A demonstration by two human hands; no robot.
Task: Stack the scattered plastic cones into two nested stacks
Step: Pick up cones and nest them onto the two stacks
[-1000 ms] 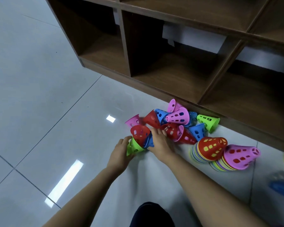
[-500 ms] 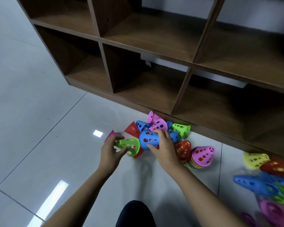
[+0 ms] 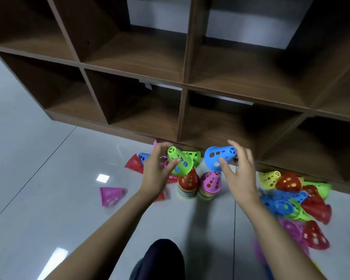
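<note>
Green cone [image 3: 179, 162], gripped by left hand [image 3: 156, 174], and blue cone [image 3: 218, 157], by right hand [image 3: 238, 174], now hover lifted over the stacks [image 3: 188, 183], ready to nest.

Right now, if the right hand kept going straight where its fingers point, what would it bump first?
Probably the brown wooden shelf unit, low down near its bottom board, just beyond the blue perforated plastic cone the right hand grips. Depth is unclear.

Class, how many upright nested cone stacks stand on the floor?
2: the red-topped stack and the pink-topped stack, side by side at centre; none appears hidden.
</note>
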